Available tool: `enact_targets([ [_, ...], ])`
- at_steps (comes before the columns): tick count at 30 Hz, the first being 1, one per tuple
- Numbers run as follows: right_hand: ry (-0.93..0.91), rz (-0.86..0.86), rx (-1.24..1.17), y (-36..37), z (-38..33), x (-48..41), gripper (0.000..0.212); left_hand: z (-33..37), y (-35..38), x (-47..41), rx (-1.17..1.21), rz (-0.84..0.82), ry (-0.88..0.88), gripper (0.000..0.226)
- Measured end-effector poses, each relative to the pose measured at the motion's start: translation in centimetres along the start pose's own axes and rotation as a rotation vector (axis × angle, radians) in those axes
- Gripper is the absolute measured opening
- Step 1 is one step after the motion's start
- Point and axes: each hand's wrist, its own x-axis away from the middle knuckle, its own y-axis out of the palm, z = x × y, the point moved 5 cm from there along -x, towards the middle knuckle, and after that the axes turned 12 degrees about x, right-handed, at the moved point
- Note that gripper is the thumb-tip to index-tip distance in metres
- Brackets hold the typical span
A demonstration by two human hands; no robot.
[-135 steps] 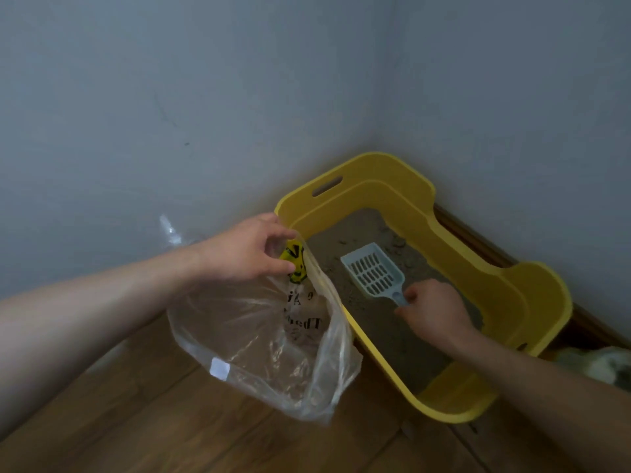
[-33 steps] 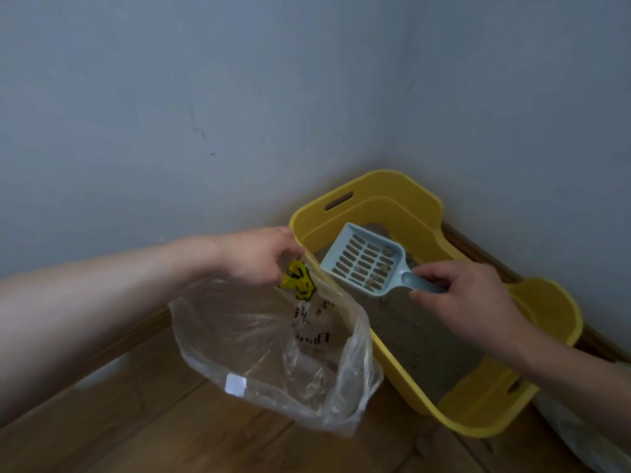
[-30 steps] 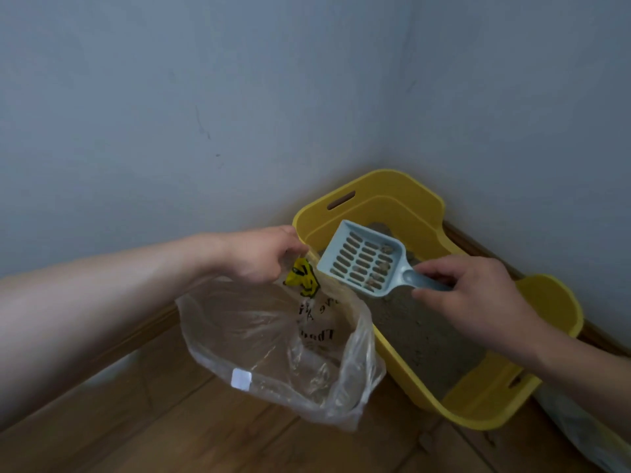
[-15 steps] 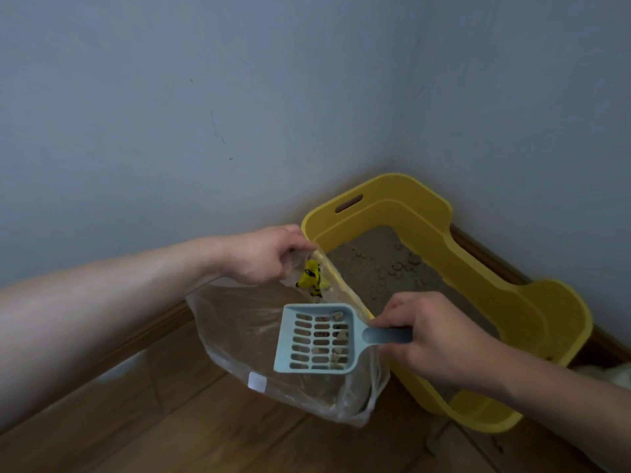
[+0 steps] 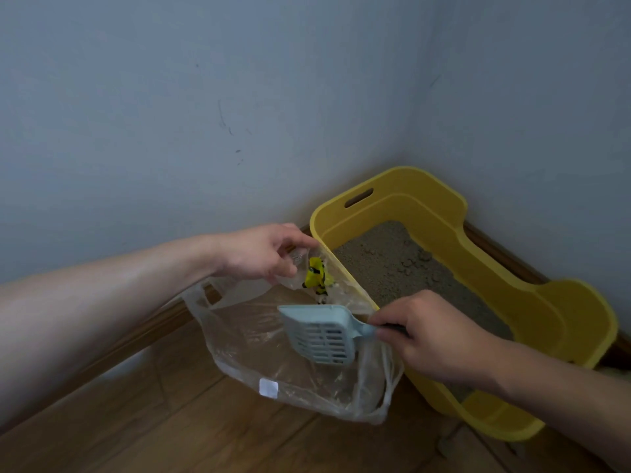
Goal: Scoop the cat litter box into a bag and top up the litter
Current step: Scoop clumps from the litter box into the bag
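We hold the scoop [image 5: 321,339] in our right hand [image 5: 433,336], fingers curled round its handle at centre frame. Its long axis runs left to right, and the slotted blade is turned over and tipped down inside the mouth of the clear bag [image 5: 252,339]. Our left hand [image 5: 263,250] pinches the bag's upper edge, holding it open just left of the yellow litter box [image 5: 553,322]. We judge the scoop emptied. Grey litter [image 5: 386,264] with several clumps lies in the box, right of the scoop and nearer our right hand.

Yellow litter box [image 5: 553,312]; pale blue slotted scoop [image 5: 321,339]; clear bag [image 5: 246,336], yellow-black print.
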Motion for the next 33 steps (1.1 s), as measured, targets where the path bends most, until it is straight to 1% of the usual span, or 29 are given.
enact_targets([
  [3,-0.001,-0.002,0.019,0.1,0.1,-0.1,0.024,-0.2,0.0,0.1,0.038,-0.016,-0.010,0.057],
  [6,0.023,0.006,-0.011,0.1,0.2,0.0,0.021,-0.4,0.0,0.1,0.075,-0.028,-0.010,0.060],
  [11,0.084,-0.005,-0.122,0.4,0.8,0.3,0.018,-0.8,0.0,0.1,0.118,-0.037,-0.017,0.064],
  [14,0.132,0.016,-0.196,0.1,1.4,0.9,0.014,-1.0,-0.1,0.1,0.123,-0.037,-0.031,0.065],
  [17,0.155,0.069,-0.248,-0.9,1.9,1.6,0.012,-0.9,0.0,-0.1,0.134,-0.017,-0.027,0.063],
  [21,0.175,0.150,-0.233,-2.8,2.9,2.7,0.009,-0.7,0.0,-0.6,0.120,0.037,-0.025,0.059],
  [25,0.262,0.273,-0.249,-4.4,4.4,4.1,0.014,-0.8,0.1,-0.8,0.101,0.029,-0.022,0.058],
  [27,0.326,0.300,-0.227,-4.4,5.0,4.5,0.015,-0.9,0.1,-1.0,0.097,0.028,-0.003,0.057],
  [29,0.406,0.279,-0.205,-3.8,5.8,4.8,0.015,-0.9,0.1,-1.3,0.105,0.026,0.019,0.057],
  [33,0.562,0.158,-0.148,-1.5,7.8,4.6,0.016,-0.8,0.0,-1.6,0.130,0.064,0.057,0.056],
])
